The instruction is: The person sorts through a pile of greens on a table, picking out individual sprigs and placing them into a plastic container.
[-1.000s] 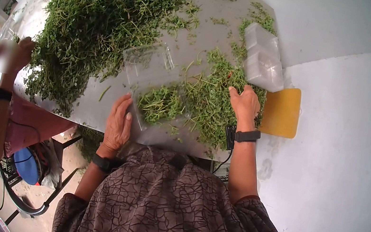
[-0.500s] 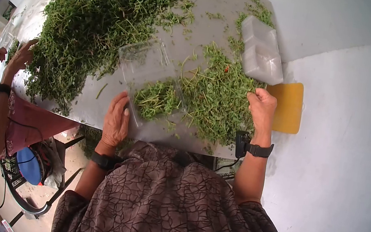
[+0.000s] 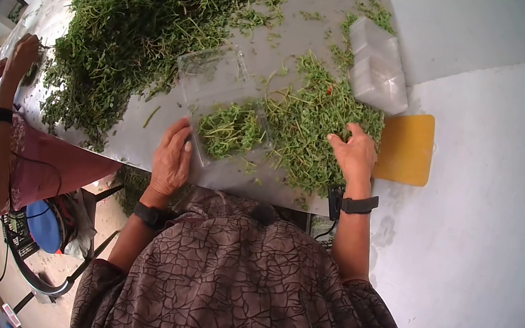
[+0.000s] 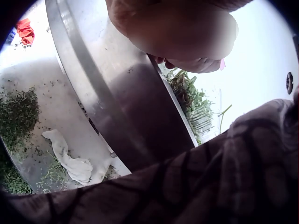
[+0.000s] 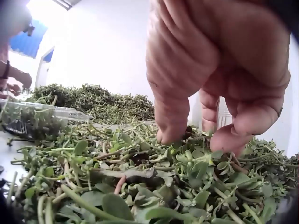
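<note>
My left hand (image 3: 172,159) lies with fairly straight fingers along the near left side of a clear plastic box (image 3: 194,139). That box holds a bunch of green stems, and its clear lid (image 3: 213,65) is folded back away from me. To its right spreads a loose pile of fleshy-leaved greens (image 3: 308,130) that look like purslane. Over the right part of this pile is my right hand (image 3: 355,154), thumb and forefinger spread. In the right wrist view, its thumb (image 5: 170,123) and bent fingertips reach down into the leaves, with a gap between them.
A much larger heap of greens (image 3: 140,30) covers the table's left and back. Stacked clear boxes (image 3: 379,66) stand at the back right, near a yellow board (image 3: 406,148) by the wall. Another person's hand (image 3: 20,56) is at the far left.
My right hand went right to the pile's edge with fingers curled, then came back left over the greens with thumb and forefinger spread. My left hand stays beside the box.
</note>
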Tool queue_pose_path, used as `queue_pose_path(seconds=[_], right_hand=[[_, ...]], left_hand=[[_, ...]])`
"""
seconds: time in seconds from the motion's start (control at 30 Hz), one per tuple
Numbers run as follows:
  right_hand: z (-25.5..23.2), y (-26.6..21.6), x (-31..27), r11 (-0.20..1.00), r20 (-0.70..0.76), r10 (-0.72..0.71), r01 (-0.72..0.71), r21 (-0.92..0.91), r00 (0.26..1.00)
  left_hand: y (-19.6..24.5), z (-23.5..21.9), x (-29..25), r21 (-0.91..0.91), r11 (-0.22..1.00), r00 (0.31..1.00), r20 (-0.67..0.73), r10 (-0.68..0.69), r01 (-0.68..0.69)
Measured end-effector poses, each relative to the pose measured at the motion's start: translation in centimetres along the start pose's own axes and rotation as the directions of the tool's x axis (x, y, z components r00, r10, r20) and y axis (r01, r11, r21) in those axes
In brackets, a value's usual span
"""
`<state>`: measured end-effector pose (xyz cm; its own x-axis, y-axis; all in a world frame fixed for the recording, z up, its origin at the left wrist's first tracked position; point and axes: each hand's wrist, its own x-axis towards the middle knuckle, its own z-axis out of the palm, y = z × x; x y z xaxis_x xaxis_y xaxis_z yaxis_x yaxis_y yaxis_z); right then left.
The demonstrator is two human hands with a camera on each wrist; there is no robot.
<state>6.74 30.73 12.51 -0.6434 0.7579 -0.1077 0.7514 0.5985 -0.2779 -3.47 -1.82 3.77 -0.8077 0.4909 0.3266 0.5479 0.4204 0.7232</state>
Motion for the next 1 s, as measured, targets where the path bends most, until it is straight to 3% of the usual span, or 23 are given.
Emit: queue_pose_path(seconds=[0.07,0.1,0.2,0.23,0.27,0.33,0.4,0.43,0.6,0.67,0.73,0.8,0.87,1.0], right_hand=[[1.8,1.3,0.5,0.994,-0.044,-0.094,0.091,-0.060,0.995],[2.5,1.6,0.5,0.977,-0.184,-0.213,0.208,-0.044,0.960],[2.7,2.6,1.1,0.976,-0.169,-0.218,0.218,-0.016,0.961],[2.2,2.2,0.8,0.967,-0.258,-0.234,0.252,0.039,0.937],[2.0,2.7,0.9,0.965,-0.250,-0.242,0.260,0.041,0.938],[1.4,2.9,1.2,0.909,-0.227,-0.203,0.269,0.317,0.953],[-1.2,0.1,-0.4,0.752,-0.003,0.070,-0.050,0.658,0.998],[-2.0,-0.5,-0.9,0.725,0.029,0.050,-0.057,0.686,0.998],[-3.7,-5.0,-3.1,0.702,0.073,-0.067,-0.005,0.712,0.995],[-3.2,-6.8,-4.1,0.682,0.105,-0.249,0.098,0.725,0.963],[-1.3,-7.7,-4.0,0.648,-0.008,-0.522,0.403,0.646,0.853],[-1.2,-10.2,-5.1,0.635,0.007,-0.603,0.475,0.609,0.798],[-0.7,-10.7,-5.1,0.645,0.020,-0.624,0.501,0.577,0.781],[-0.7,-9.9,-5.4,0.711,0.052,-0.563,0.452,0.538,0.825]], left_hand=[[-0.2,0.1,-0.1,-0.005,1.000,1.000,0.008,0.005,-0.005],[-0.3,0.1,-0.1,-0.004,1.000,1.000,0.005,0.002,-0.002],[-0.3,0.2,-0.2,0.003,1.000,1.000,0.003,0.014,-0.014],[-0.2,0.2,-0.1,0.001,1.000,1.000,0.004,0.016,-0.016],[-0.1,0.2,-0.2,0.000,1.000,1.000,0.004,0.014,-0.014],[-0.1,0.2,-0.1,0.002,1.000,1.000,0.008,0.014,-0.014],[0.0,-0.1,-0.1,0.017,1.000,1.000,0.010,0.009,-0.009],[0.2,-0.1,-0.1,0.001,1.000,1.000,0.023,-0.001,0.001],[0.1,-0.3,0.0,-0.059,0.998,0.999,0.042,-0.007,0.010],[0.2,-0.4,0.0,-0.076,0.997,0.999,0.040,-0.020,0.023],[0.2,-0.4,-0.2,-0.097,0.994,0.998,0.045,-0.034,0.038],[0.1,-0.4,-0.1,-0.131,0.990,0.998,0.044,-0.036,0.041],[0.1,-0.5,0.1,-0.138,0.990,0.999,0.035,-0.022,0.027],[0.1,-0.5,0.0,-0.177,0.984,0.999,0.026,-0.022,0.026]])
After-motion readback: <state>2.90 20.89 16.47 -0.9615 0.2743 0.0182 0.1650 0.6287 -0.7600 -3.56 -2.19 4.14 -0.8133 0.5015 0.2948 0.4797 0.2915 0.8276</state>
